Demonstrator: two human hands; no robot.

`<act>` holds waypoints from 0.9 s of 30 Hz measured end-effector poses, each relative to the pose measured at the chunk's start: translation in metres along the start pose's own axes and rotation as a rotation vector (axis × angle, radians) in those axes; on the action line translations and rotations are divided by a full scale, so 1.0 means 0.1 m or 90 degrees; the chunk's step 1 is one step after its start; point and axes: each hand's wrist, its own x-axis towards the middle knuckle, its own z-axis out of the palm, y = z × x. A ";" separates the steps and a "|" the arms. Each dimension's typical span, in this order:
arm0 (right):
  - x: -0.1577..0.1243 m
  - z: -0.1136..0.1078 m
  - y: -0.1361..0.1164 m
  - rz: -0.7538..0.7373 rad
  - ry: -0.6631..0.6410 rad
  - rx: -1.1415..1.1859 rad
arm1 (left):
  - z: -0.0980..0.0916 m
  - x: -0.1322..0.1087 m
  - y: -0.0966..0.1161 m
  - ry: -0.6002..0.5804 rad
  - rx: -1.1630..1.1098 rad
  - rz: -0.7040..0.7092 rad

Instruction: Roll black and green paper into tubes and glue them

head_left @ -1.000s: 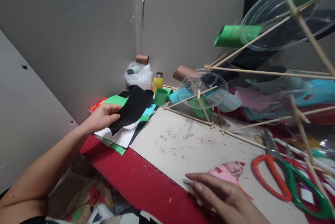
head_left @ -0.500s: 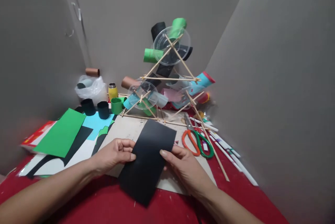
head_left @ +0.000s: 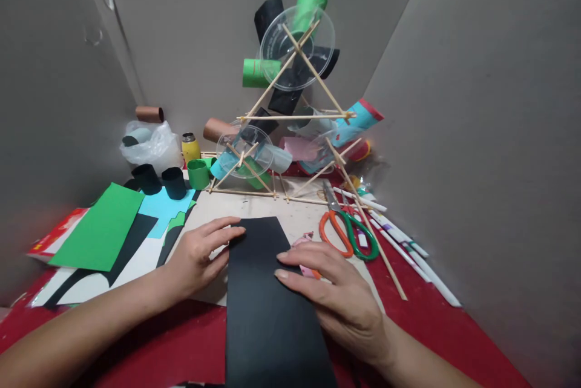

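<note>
A black paper sheet lies flat on the table in front of me, running from the cardboard mat down over the red table top. My left hand rests at its upper left corner, fingers stretched out, fingertips on the sheet's top edge. My right hand lies flat across the sheet's right edge, fingers extended and pressing on the black paper. A small pink paper scrap shows just beyond my right fingers.
A stick-and-cup tower stands at the back. Orange and green scissors and white sticks lie to the right. Green paper, blue paper, dark cups, a yellow bottle and a plastic bag sit left. Grey walls enclose the table.
The black sheet went from my left hand at the paper pile, to both hands in mid-air, to lying flat on the table. Both hands opened onto it.
</note>
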 end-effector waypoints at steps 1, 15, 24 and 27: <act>-0.02 0.03 0.01 -0.011 -0.016 -0.004 | 0.02 -0.05 -0.02 -0.017 -0.011 -0.001; -0.36 0.05 0.09 0.196 -0.338 -0.320 | 0.00 -0.44 -0.49 -0.069 0.360 0.119; -0.60 -0.05 0.01 0.242 -0.337 -0.423 | 0.03 -0.38 -0.31 -0.094 0.402 0.196; -0.62 -0.05 -0.01 0.260 -0.313 -0.359 | 0.05 -0.41 -0.25 -0.116 0.395 0.202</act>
